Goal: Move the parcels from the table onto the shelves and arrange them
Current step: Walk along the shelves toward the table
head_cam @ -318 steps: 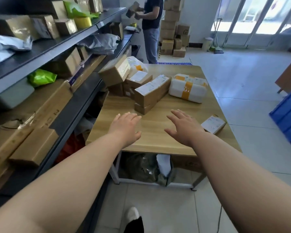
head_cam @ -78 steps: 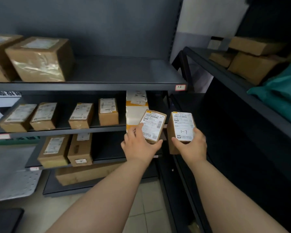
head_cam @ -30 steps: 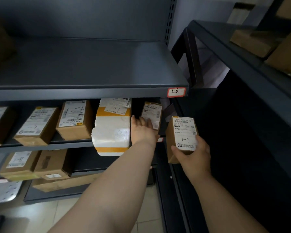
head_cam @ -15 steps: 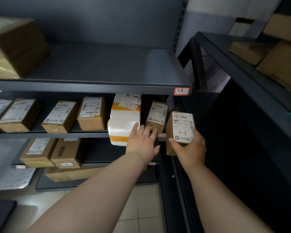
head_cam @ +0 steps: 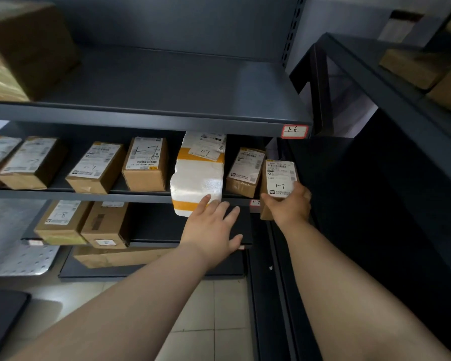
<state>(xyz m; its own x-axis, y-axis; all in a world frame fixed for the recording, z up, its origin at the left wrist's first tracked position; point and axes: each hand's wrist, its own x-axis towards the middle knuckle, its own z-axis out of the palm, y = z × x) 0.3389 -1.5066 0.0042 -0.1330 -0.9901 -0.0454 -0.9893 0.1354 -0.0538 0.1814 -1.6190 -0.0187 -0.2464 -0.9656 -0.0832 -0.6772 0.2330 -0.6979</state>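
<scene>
My right hand grips a small brown parcel with a white label marked 1-7, held upright at the right end of the middle shelf. My left hand is spread with straight fingers, its fingertips at the lower front of a white foam parcel banded in orange tape that overhangs the shelf edge. Between the two stands another small brown parcel on that shelf. Several labelled brown boxes line the shelf to the left, such as one box.
The top shelf, tagged 1-6, carries one large taped box at its left. Lower shelves hold boxes and a long flat carton. A second dark rack with cartons stands at right angles on the right.
My left hand has let go of the small brown parcel now standing on the middle shelf and dropped to the foam parcel's lower edge. My right hand has brought its parcel closer to the shelf.
</scene>
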